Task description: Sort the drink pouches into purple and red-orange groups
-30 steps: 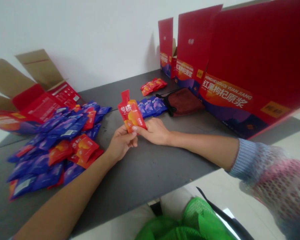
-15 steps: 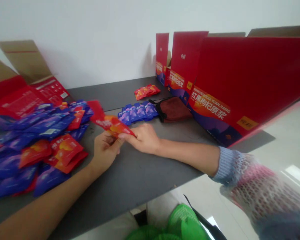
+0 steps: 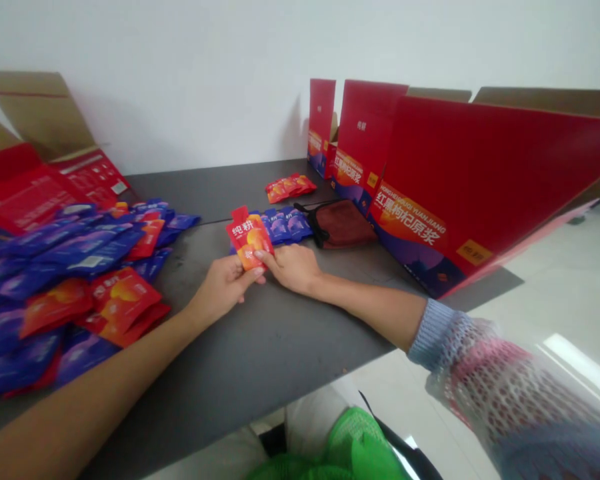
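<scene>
A red pouch with orange fruit print (image 3: 250,235) is held upright over the table, its printed face toward me. My left hand (image 3: 225,283) pinches its lower edge between thumb and fingers. On the pouch's lower right side, my right hand (image 3: 294,267) grips with the thumb on the front. Behind the pouch lies a row of blue pouches (image 3: 290,225), partly hidden by it. A small stack of red pouches (image 3: 290,187) rests farther back. To the left is a heap of blue pouches (image 3: 87,247) mixed with red pouches (image 3: 125,299).
Red printed boxes (image 3: 455,180) stand along the right side of the grey table (image 3: 280,340). A brown pouch with black trim (image 3: 347,223) lies beside them. An opened red carton (image 3: 30,183) with raised flaps is at the back left.
The red pouch has gone from slanting and blurred, pointing up-left, to upright and facing me. Both hands still grip it. The view has shifted slightly.
</scene>
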`<action>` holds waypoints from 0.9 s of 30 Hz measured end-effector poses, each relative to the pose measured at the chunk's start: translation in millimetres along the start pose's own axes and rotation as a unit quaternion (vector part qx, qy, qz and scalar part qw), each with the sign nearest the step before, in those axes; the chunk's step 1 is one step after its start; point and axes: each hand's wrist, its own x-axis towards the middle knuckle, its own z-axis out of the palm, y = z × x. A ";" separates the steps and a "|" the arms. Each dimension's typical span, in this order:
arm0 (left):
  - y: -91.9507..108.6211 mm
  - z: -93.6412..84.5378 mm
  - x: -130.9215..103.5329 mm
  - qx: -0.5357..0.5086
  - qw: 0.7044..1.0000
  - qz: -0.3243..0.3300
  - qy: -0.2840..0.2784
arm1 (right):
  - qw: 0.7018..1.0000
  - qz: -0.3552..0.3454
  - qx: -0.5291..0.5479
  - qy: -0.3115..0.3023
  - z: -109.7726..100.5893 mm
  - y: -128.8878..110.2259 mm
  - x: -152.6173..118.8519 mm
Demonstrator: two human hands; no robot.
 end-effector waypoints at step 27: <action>-5.4 -6.2 -6.1 -0.067 0.998 0.002 0.007 | 0.860 -0.102 0.449 -0.218 -20.1 25.1 7.1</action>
